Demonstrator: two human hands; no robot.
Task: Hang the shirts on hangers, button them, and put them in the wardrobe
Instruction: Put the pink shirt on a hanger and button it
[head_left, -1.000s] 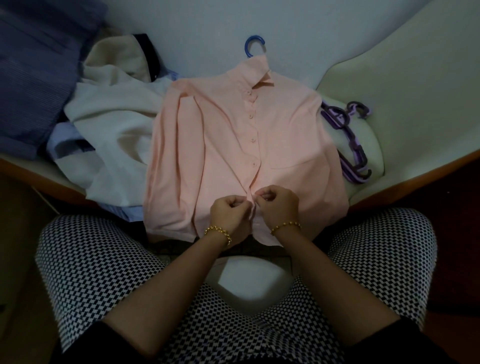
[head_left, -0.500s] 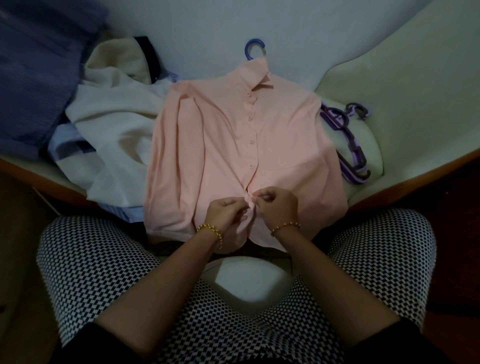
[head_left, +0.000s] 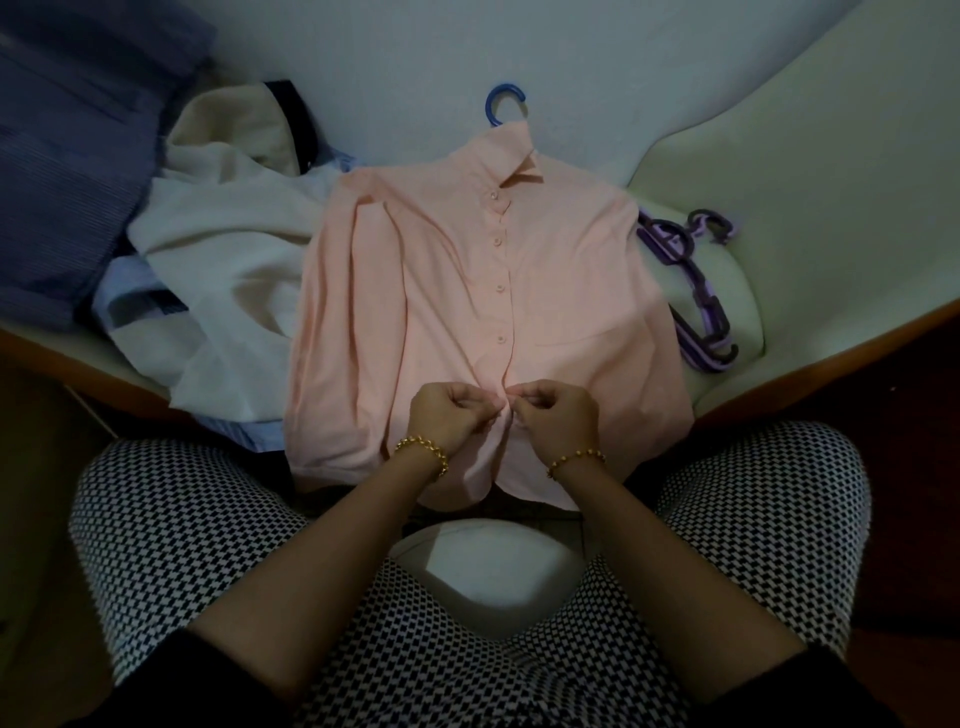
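Sits facing a pink shirt (head_left: 457, 312) spread flat on a pale cushioned surface (head_left: 789, 197), collar far, hem near the knees. Pinches the two front edges together low on the placket with left hand (head_left: 445, 418) and right hand (head_left: 557, 418), fingers (head_left: 467, 401) of both curled tight on the cloth, thumbs meeting at the middle. Shows four fastened buttons in a row above the hands. Leaves a blue hanger hook (head_left: 503, 104) poking out beyond the collar. Keeps purple hangers (head_left: 698, 296) just right of the shirt, a cream shirt (head_left: 234, 260) and a blue striped garment (head_left: 67, 156) heaped to the left.
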